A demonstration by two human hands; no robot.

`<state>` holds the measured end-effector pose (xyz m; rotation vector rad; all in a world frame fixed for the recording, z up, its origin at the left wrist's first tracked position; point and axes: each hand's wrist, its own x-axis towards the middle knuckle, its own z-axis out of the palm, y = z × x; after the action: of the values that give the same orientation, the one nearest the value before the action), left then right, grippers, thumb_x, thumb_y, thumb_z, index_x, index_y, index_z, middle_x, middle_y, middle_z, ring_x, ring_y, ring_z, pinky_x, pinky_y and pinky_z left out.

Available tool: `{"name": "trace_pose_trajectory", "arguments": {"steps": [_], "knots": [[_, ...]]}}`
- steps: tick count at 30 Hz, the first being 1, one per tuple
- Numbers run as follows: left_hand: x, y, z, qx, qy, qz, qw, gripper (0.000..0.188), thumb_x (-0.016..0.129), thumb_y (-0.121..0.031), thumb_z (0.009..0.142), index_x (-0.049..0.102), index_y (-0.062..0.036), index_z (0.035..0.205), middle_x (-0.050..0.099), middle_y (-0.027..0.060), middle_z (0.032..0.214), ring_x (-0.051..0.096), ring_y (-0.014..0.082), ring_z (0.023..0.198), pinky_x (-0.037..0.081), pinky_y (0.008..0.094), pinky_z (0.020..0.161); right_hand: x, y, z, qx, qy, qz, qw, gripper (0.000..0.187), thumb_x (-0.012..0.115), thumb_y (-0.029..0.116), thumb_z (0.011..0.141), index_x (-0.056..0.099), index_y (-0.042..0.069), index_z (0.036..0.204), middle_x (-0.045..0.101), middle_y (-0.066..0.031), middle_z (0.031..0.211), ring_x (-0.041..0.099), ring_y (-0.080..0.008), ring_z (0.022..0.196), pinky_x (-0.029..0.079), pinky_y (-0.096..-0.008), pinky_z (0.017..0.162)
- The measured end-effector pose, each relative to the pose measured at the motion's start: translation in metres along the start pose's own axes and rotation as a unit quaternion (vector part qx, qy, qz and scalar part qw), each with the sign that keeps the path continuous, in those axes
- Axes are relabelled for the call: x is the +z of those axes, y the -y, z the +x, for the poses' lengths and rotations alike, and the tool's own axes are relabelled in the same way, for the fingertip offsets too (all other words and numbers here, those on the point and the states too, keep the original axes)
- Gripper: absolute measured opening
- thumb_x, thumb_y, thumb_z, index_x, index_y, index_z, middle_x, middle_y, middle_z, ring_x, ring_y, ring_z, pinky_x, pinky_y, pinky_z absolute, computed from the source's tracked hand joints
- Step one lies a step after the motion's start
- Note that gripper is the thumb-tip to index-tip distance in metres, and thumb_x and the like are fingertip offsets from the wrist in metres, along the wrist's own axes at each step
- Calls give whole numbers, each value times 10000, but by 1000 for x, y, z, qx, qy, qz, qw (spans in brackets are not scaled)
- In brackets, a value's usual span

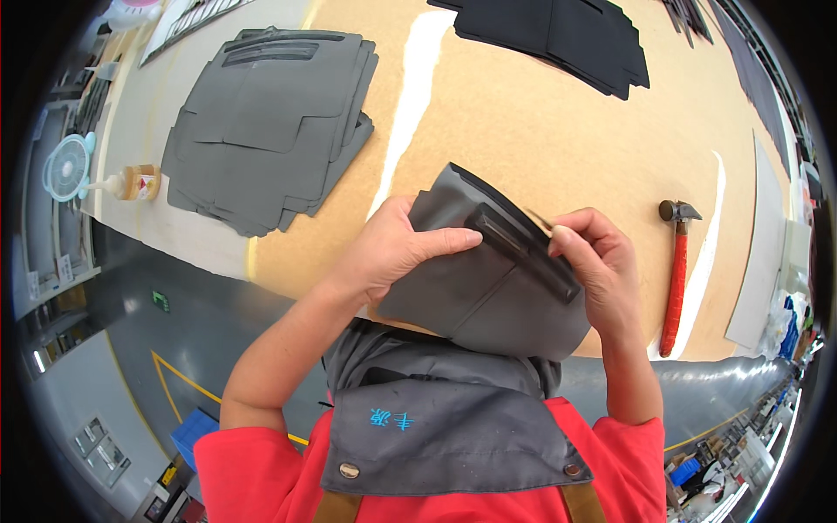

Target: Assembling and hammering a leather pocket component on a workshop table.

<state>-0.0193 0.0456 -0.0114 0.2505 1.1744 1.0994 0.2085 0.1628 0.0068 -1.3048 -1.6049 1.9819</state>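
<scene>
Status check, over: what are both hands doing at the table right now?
Left hand and right hand both grip the grey folded card sheet, held above the table. Hammer lies right, grey sheet stack left. Nothing in the way.

Your view is bright and evenly lit from overhead, with pale streaks of glare running across the tan table and a sheen along its front edge. Shadows are soft and faint. Fisheye distortion bends straight edges toward the dark circular rim, where detail smears, while the centre stays sharp.
</scene>
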Motion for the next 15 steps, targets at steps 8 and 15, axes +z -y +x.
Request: {"name": "trace_pose_trajectory", "arguments": {"steps": [8,15], "knots": [[18,31,-21,32,-81,-127,988,293,755,-190,959,668,14,1151,739,92,1044,724,141,889,607,287,770,31,-22,-42,40,31,156,987,252,639,226,1053,671,8,1173,660,3,947,580,-64,933,443,-225,869],[19,36,-30,10,-78,-133,988,233,699,-189,991,677,-22,1151,735,75,1060,709,130,914,590,286,789,38,-32,-43,48,27,139,989,258,634,240,1056,681,16,1174,668,6,929,559,-46,892,432,-218,831]]}}
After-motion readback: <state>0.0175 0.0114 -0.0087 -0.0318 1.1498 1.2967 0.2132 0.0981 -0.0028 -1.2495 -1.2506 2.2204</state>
